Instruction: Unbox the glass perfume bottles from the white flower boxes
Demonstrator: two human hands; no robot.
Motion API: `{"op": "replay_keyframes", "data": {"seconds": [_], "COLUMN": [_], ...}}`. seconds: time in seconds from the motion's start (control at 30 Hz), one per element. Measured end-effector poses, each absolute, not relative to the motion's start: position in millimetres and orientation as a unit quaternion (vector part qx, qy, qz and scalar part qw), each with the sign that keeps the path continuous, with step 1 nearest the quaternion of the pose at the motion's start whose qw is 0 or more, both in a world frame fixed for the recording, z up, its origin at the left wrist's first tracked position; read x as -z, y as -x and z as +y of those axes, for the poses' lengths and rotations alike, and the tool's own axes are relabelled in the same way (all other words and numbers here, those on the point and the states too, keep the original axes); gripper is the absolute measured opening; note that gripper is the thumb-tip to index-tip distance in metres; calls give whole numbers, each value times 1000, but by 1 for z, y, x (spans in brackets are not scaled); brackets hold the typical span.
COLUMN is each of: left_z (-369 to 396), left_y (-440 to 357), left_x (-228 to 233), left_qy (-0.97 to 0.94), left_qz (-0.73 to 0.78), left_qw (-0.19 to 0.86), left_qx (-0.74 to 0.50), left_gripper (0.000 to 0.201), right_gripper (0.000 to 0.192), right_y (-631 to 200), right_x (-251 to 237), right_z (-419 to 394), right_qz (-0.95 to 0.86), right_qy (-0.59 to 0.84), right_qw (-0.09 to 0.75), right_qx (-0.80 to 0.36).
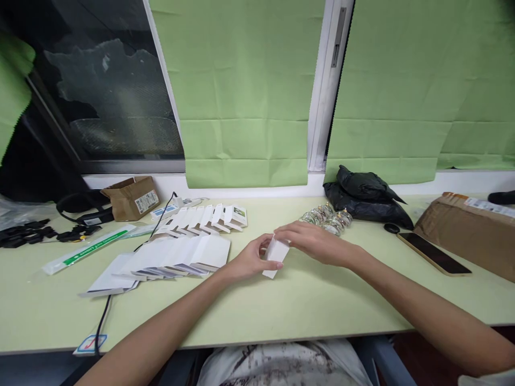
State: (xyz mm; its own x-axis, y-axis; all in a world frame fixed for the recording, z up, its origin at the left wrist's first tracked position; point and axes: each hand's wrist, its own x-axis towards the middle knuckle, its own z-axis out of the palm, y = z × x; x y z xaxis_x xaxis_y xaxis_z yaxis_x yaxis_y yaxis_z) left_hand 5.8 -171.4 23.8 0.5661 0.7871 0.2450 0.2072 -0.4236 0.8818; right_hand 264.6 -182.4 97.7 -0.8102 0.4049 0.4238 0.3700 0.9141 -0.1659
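A small white box (277,251) stands tilted just above or on the table, in front of me. My left hand (254,257) is closed around it, with the thumb across the near face. The bent fingers of my right hand (306,240) press on its top edge. To the left lie a row of flat white cartons (173,257) and, behind them, a row of white boxes (205,217) leaning on each other. Several clear round ornaments (328,219) with gold-coloured tops sit behind my right hand.
Black plastic parcels (366,198) lie by the window wall. On the right are a phone (434,253) and a large brown package (469,230). An open cardboard box (131,198), a green-and-white packet (90,249) and a black cable (105,316) occupy the left.
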Motion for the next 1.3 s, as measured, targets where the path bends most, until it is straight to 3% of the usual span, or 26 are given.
{"op": "replay_keyframes", "data": {"seconds": [0.1, 0.17, 0.23, 0.33, 0.7, 1.07, 1.17, 1.3], "left_z": [-174, -173, -172, -170, -171, -168, -165, -162], "left_y": [-8, -7, -6, -4, -7, -7, -6, -5], "left_x": [-20, -20, -21, -21, -22, -19, -17, -14], "left_qy": [-799, -815, -827, -835, -851, -848, -833, -819], "left_qz": [375, 382, 379, 383, 406, 405, 410, 420], "left_qw": [270, 184, 126, 73, -32, 23, 58, 71], "left_qx": [-386, -395, -394, -389, -333, -342, -366, -385], "left_gripper": [80, 76, 70, 68, 79, 75, 76, 77], "right_gripper": [49, 46, 48, 45, 42, 50, 55, 33], "right_y": [-267, -263, -256, -248, -247, -252, -252, -246], "right_x": [-84, -72, -60, -48, -31, -25, -27, -31], "right_z": [-173, -166, -159, -154, -151, -142, -146, -158], "right_qz": [-884, -828, -795, -784, -775, -776, -792, -839], "right_qy": [277, 314, 323, 323, 304, 320, 334, 339], "right_qw": [333, 378, 377, 371, 410, 410, 441, 424], "right_qx": [-173, -269, -349, -378, -374, -356, -258, -49]}}
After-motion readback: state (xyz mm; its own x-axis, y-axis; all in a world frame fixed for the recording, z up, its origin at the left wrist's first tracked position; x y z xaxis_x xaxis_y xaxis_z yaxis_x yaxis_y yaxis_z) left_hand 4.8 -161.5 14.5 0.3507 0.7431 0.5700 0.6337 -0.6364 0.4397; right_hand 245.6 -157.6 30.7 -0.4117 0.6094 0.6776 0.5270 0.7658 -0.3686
